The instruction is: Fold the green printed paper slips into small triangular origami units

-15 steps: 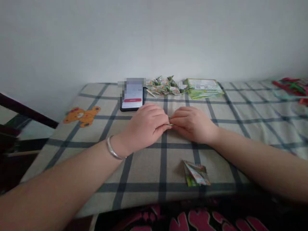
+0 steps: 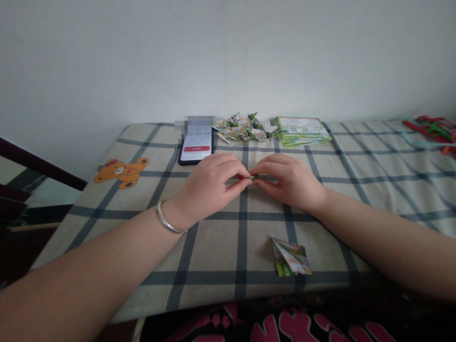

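Note:
My left hand (image 2: pixel 219 187), with a silver bangle at its wrist, pinches a small piece of folded paper (image 2: pixel 252 177) between thumb and fingers. From the other side my right hand (image 2: pixel 288 183) grips the same piece, so the fingertips of both hands nearly meet. Only a thin greenish sliver of it shows; the fingers cover the rest. Nearer to me on the cloth, apart from both hands, lies another folded piece of printed paper (image 2: pixel 292 258), green and white with a raised crease.
Along the wall stand a phone (image 2: pixel 195 142) showing a timer, a heap of folded printed paper pieces (image 2: pixel 245 128) and a stack of green printed sheets (image 2: pixel 302 130). A bear-shaped cutout (image 2: pixel 121 172) lies left on the checked tablecloth (image 2: pixel 210 256). A tray of red and green items (image 2: pixel 432 130) is far right.
The fingers of both hands have lifted slightly from the thumbs, and the pinched paper sits a little higher. The other things stay in place.

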